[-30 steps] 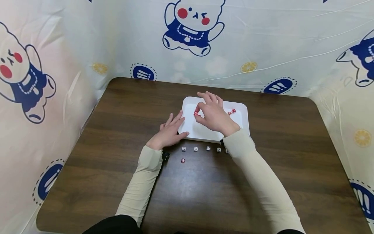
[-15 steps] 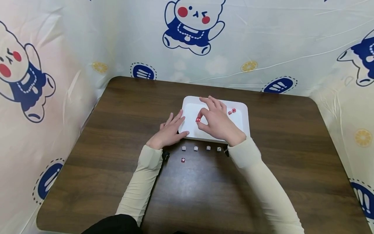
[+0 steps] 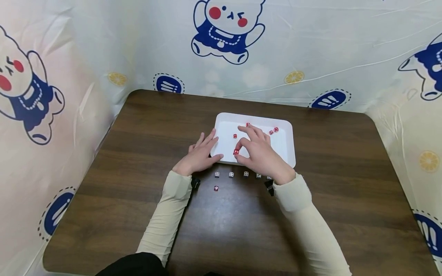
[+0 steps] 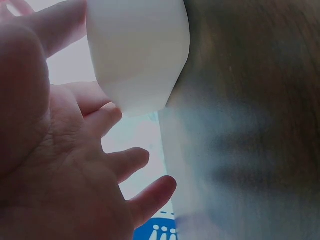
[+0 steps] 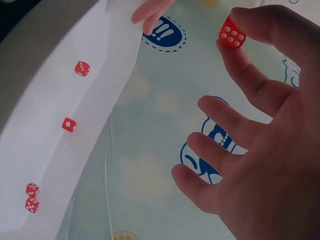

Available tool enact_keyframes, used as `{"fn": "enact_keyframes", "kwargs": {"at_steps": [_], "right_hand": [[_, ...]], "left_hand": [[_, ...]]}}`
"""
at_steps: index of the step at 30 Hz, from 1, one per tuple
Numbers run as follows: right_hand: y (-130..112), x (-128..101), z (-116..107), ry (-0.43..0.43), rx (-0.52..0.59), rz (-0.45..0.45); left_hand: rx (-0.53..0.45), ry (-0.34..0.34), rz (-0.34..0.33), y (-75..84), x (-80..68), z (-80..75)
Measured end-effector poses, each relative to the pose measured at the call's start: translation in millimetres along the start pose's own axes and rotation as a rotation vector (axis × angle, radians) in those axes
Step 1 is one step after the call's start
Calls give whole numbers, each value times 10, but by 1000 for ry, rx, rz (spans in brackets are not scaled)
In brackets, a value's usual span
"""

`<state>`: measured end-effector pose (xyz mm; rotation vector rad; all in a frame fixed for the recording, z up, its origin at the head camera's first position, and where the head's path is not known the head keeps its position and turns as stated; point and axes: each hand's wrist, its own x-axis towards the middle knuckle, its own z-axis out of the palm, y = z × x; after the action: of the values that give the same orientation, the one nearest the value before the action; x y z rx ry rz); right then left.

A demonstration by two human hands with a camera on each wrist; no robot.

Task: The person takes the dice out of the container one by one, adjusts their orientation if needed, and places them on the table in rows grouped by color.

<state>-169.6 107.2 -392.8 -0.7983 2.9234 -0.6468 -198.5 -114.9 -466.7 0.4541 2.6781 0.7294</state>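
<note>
My right hand (image 3: 264, 155) pinches a red die (image 3: 236, 151) between thumb and forefinger, above the front part of a white tray (image 3: 226, 151). In the right wrist view this die (image 5: 232, 34) turns a face with several white pips to the camera, and the other fingers stay spread. My left hand (image 3: 199, 155) touches the tray's left front corner, fingers extended. Inside the tray lie more red dice: one left of the middle (image 3: 235, 136), one near the back partly behind my fingers (image 3: 248, 124), and two side by side at right (image 3: 276, 130).
In front of the tray, several white dice (image 3: 231, 174) form a row on the brown wooden table (image 3: 165, 126); my right wrist partly covers its right end. A single red die (image 3: 216, 188) sits below the row's leftmost one. A patterned curtain (image 3: 165, 38) surrounds the table.
My right hand has drawn back from the tray's middle toward its front edge, carrying the pinched red die. Two red dice behind it have come into view. The left hand stays put.
</note>
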Motion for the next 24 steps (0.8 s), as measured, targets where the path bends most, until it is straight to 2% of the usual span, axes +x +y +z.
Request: {"fn": "enact_keyframes", "kwargs": {"at_steps": [11,24], "right_hand": [[-28,-148,157,-53,40,-9],[-16,-289,368,-117,42,-15]], "left_hand": [[-5,-1,11,-10,-6,-10],[-1,-7,-7,7,2,-2]]}}
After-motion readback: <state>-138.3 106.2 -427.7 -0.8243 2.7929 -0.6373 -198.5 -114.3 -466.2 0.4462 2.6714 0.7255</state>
